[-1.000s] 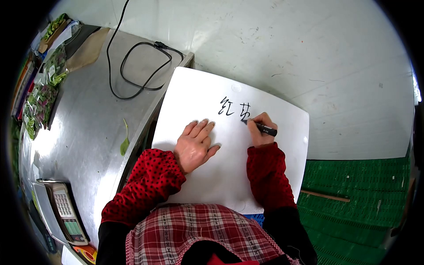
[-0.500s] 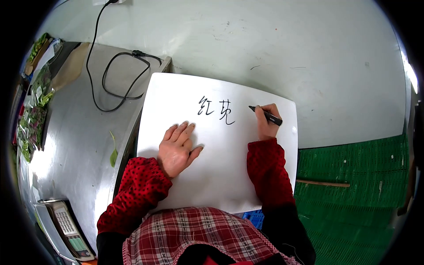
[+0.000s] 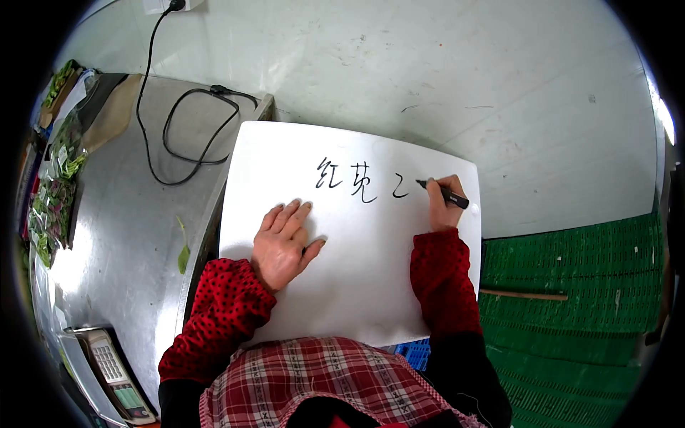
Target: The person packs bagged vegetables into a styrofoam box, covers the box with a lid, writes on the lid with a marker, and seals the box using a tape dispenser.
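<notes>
A white board (image 3: pixel 342 285), like a foam lid, lies in front of me with black handwriting (image 3: pixel 346 181) across its upper part: two characters and a "2"-like mark to their right. My left hand (image 3: pixel 284 246) rests palm down on the board's left side, fingers spread, holding nothing. In my right hand (image 3: pixel 446 202) is a black marker (image 3: pixel 454 198), its tip pointing up and left, just right of the "2"-like mark. Whether the tip touches the board I cannot tell.
A metal table (image 3: pixel 135 214) at left bears a black cable (image 3: pixel 165 135), a loose leaf (image 3: pixel 183 258), bagged greens (image 3: pixel 53 214) and a scale (image 3: pixel 110 371). Green slatted flooring (image 3: pixel 571 271) with a stick (image 3: pixel 524 294) lies right. A pale wall (image 3: pixel 428 71) rises behind.
The second character has gained strokes, and a "2"-like mark has appeared to its right. My right hand has moved right with the marker. The view has shifted; my left hand stays flat on the board.
</notes>
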Tool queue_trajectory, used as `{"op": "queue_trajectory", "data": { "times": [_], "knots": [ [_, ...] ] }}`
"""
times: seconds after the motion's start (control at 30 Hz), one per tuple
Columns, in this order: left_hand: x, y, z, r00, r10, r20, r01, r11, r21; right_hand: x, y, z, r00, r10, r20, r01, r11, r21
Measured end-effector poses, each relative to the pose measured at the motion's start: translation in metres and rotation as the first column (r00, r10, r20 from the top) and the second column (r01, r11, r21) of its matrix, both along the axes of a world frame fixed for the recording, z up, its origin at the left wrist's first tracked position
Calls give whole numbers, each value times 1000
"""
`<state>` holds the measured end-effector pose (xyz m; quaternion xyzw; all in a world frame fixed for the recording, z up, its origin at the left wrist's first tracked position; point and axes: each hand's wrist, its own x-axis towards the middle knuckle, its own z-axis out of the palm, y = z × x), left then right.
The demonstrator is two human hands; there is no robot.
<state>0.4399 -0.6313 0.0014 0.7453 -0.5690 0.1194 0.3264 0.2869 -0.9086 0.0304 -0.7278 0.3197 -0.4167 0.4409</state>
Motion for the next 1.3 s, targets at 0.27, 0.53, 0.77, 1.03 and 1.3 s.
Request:
{"op": "queue_trajectory", "data": {
  "times": [0.27, 0.53, 0.77, 1.03, 1.3],
  "knots": [
    [0, 1, 0, 1000, -5, 7, 5, 1000, -20, -17, -15, -16, 1000, 8, -24, -12, 990, -142],
    [1, 0, -24, 994, -7, -113, -3, 996, -88, -30, 16, -10, 995, 19, -93, -21, 1000, -19],
    [5, 5, -13, 991, -16, -134, -37, 923, -383, 19, 89, 42, 826, 564, -9, -545, 801, 248],
    [-23, 75, 32, 840, 141, -524, -304, 923, -237, 61, 191, 74, 615, 779, 121, -783, 587, 206],
    [-58, 118, 61, 773, 212, -598, -406, 890, -210, 55, 236, 90, 500, 866, 24, -850, 486, 203]
  ]
}}
